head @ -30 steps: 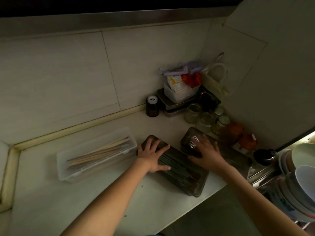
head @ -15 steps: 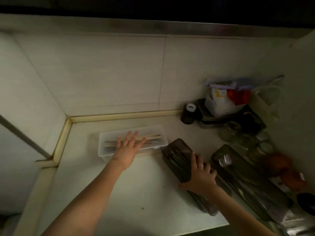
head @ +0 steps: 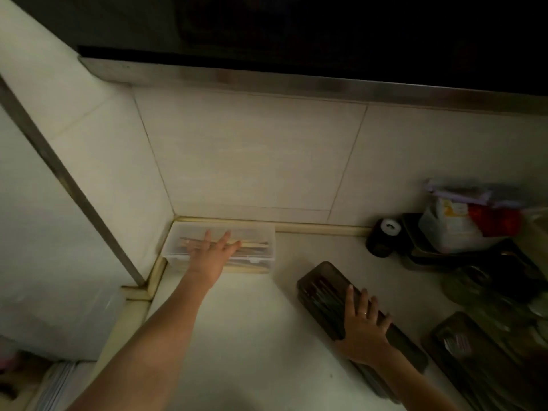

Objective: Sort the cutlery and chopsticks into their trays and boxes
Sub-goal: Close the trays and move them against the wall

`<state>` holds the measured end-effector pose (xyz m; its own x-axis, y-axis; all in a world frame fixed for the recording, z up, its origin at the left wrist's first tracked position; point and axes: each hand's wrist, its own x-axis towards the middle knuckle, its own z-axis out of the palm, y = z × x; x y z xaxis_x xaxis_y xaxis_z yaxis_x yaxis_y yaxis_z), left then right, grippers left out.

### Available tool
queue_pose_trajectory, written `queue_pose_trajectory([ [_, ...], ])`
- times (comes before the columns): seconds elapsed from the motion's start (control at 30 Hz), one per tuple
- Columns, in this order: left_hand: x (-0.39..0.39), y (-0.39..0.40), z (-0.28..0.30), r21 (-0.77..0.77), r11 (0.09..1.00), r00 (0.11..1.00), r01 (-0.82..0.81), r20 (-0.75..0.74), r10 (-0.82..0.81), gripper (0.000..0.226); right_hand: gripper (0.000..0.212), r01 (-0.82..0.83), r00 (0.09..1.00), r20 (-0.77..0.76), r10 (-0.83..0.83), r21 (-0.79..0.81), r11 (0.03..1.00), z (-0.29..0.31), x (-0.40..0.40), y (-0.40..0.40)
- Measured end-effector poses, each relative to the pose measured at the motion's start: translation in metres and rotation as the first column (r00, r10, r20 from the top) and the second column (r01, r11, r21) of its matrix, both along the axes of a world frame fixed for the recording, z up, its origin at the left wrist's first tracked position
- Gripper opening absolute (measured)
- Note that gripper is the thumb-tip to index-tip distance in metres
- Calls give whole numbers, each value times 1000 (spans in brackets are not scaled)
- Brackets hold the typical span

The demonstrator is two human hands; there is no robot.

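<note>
- The left hand (head: 211, 256) lies flat, fingers straight and spread, on the clear rectangular plastic box (head: 255, 256) of pale wooden chopsticks (head: 252, 244), which sits in the back corner of the pale worktop (head: 252, 336)
- The right hand (head: 363, 324) presses open-palmed on the long dark translucent lidded box (head: 323, 289), gripping nothing
- A second dark tray of metal cutlery (head: 462, 348) lies further right

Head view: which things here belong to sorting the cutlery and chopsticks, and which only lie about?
For the job:
- clear chopstick box, under left hand
- dark lidded box, under right hand
- dark cutlery tray

Lying about:
- small dark jar
- packets in a tub
</note>
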<state>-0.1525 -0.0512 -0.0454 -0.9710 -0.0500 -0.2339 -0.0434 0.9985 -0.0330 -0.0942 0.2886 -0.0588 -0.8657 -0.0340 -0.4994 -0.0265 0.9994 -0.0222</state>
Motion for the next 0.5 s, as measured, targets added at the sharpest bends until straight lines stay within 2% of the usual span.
queue_pose_trajectory([
  [0.03, -5, -7, -1, -8, 1000, 1000, -16, 3, 16, 69, 119, 5, 1000, 17, -5, 13, 1000, 0, -4, -4],
  [0.1, -17, -18, -1, 75, 995, 997, -69, -13, 71, 54, 120, 16, 999, 34, -17, 33, 999, 0, -10, -9],
  [0.23, -39, -24, -4, -4, 998, 997, -67, -47, 66, 79, 122, 30, 998, 55, -33, 55, 998, -4, -14, -9],
  [0.43, -47, -32, -15, -75, 997, 999, -11, -37, 8, 85, 123, -68, 997, -34, 73, 133, 989, -2, -13, 2],
  [0.5, -46, -30, -11, -39, 999, 1000, -23, -12, 22, 91, 122, -82, 993, -76, 92, 129, 988, -1, -13, 3],
])
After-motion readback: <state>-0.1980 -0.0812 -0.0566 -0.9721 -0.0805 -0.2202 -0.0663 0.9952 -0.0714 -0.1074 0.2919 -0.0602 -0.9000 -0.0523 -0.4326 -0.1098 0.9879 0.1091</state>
